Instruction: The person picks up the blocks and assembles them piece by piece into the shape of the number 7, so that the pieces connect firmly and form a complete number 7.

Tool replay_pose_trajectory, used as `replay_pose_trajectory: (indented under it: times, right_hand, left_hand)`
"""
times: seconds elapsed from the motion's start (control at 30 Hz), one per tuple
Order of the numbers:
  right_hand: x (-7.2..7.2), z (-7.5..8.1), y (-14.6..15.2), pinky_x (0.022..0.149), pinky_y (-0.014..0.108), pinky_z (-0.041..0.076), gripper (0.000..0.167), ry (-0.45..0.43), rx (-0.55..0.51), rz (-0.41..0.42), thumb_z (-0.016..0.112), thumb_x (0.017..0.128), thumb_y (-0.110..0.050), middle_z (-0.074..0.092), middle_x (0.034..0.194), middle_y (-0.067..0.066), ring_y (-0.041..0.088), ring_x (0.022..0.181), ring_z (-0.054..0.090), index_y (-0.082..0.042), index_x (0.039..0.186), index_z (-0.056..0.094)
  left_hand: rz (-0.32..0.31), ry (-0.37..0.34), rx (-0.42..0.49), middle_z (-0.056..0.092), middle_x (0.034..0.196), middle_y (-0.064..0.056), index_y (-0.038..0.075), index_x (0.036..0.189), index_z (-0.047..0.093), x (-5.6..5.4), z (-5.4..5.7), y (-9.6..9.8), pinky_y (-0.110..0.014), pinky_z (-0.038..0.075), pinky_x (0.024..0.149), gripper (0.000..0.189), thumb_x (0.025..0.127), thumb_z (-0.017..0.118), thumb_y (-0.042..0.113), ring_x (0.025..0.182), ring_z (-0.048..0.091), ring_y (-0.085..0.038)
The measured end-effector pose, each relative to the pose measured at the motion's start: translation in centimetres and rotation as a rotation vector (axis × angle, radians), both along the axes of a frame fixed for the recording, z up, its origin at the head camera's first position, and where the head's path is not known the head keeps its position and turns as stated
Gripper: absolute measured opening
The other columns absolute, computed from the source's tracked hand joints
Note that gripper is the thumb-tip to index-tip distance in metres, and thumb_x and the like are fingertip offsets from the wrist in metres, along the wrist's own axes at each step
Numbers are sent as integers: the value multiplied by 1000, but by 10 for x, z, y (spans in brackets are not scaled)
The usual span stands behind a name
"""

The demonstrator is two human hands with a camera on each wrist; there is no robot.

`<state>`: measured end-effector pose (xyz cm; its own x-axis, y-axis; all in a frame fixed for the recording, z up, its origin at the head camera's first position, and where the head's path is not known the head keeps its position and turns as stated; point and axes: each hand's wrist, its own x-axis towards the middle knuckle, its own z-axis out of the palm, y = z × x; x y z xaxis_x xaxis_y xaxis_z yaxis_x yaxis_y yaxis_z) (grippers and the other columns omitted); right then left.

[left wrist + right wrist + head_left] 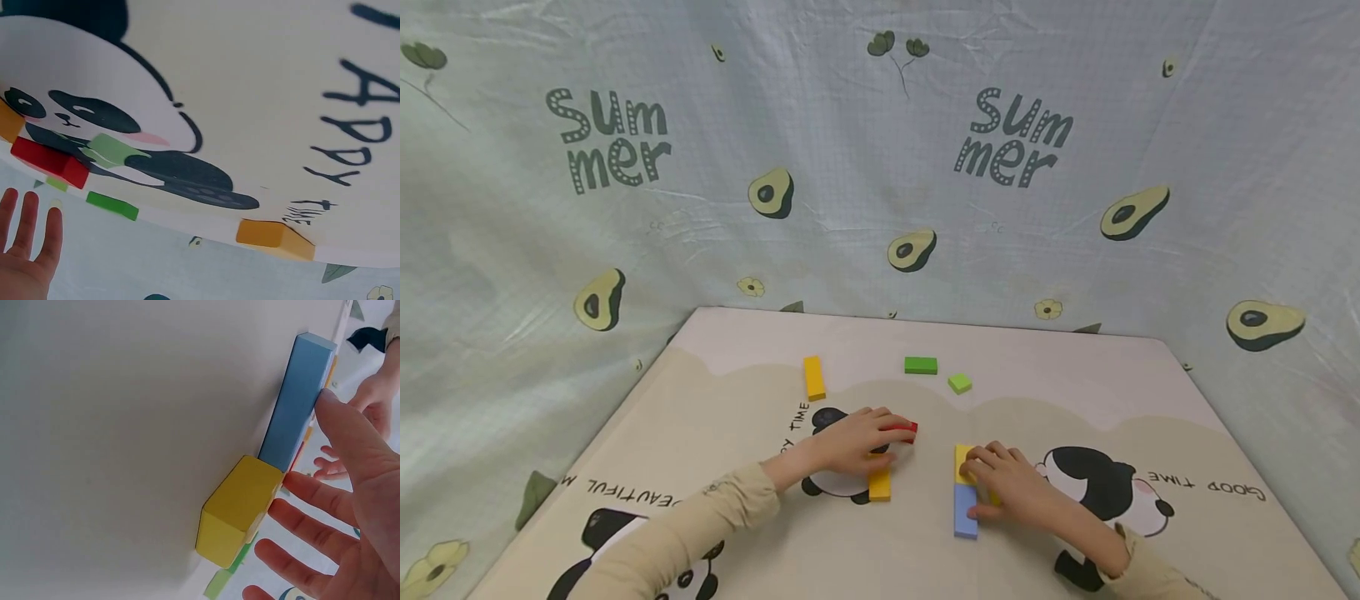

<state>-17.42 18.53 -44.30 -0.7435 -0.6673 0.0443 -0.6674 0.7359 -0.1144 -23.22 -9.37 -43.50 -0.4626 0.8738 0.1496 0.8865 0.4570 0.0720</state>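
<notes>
My left hand (857,442) reaches over a red block (910,431) and an orange block (880,487), covering part of each. In the left wrist view its fingers are extended and spread beside the red block (50,162), with nothing held. My right hand (1015,487) is at a blue block (966,512) and a yellow block (961,460), which stand end to end. In the right wrist view the thumb is against the blue block (299,403), while loosely extended fingers lie along a yellow block (231,503). Another bit of yellow (995,498) shows beneath the right hand.
Farther back on the table lie another orange block (814,379), a green block (921,365) and a small light-green block (959,383). A panda-print cloth (917,550) covers the table. An avocado-print curtain (835,267) hangs behind and at both sides.
</notes>
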Motion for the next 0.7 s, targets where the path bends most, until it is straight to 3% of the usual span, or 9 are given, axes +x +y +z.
replay_pose_trajectory:
  times: [0.33, 0.7]
  right_hand:
    - [-1, 1, 0, 79, 44, 41, 46, -3, -3, 6, 66, 73, -47, 54, 107, 0, 21, 99, 46, -16, 105, 56]
    - [-1, 1, 0, 79, 43, 40, 47, -21, -11, 5, 65, 73, -48, 53, 108, 0, 21, 100, 46, -17, 106, 55]
  left_hand:
    - [70, 99, -33, 55, 115, 0, 16, 121, 53, -9, -1, -5, -29, 43, 87, 35, 88, 54, 26, 103, 49, -15]
    - [81, 106, -21, 55, 117, -1, 15, 119, 54, -14, -3, -5, -31, 44, 87, 36, 86, 58, 27, 103, 48, -16]
